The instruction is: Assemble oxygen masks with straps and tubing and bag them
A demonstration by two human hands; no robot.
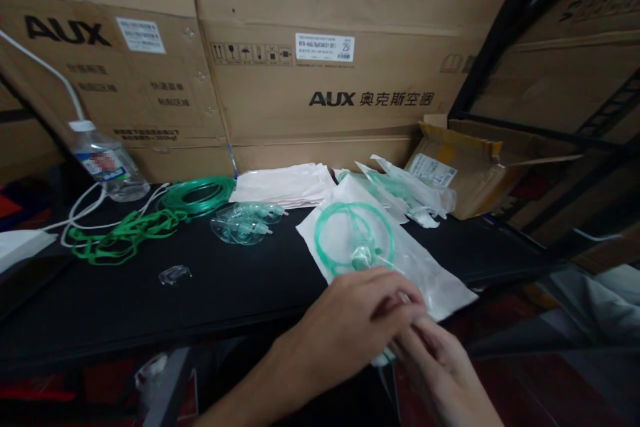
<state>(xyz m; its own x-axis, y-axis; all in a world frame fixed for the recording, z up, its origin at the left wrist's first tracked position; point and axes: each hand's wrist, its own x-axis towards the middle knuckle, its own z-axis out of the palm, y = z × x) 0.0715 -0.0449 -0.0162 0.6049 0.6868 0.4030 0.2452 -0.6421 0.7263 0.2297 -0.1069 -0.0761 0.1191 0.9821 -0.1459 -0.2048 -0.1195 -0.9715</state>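
Observation:
My left hand [345, 317] and my right hand [440, 357] meet at the front edge of the table, fingers bent and pinched together. A tiny pale bit shows between the fingertips, but the hands hide what they hold. Below them a scrap of clear greenish plastic [384, 357] pokes out. Just beyond lies a white pouch [440, 280] with a coil of green tubing [320, 237] on or in it; I cannot tell which. A clear greenish plastic piece [364, 255] sits by the coil, close to my left knuckles.
Clear masks [243, 223], green straps [130, 233], coiled green tube [197, 195] and small clear pieces [175, 274] lie leftward on the black table [125, 313]. Behind are flat white pouches [283, 185], filled pouches [400, 190], a bottle [107, 160] and an open carton [465, 167].

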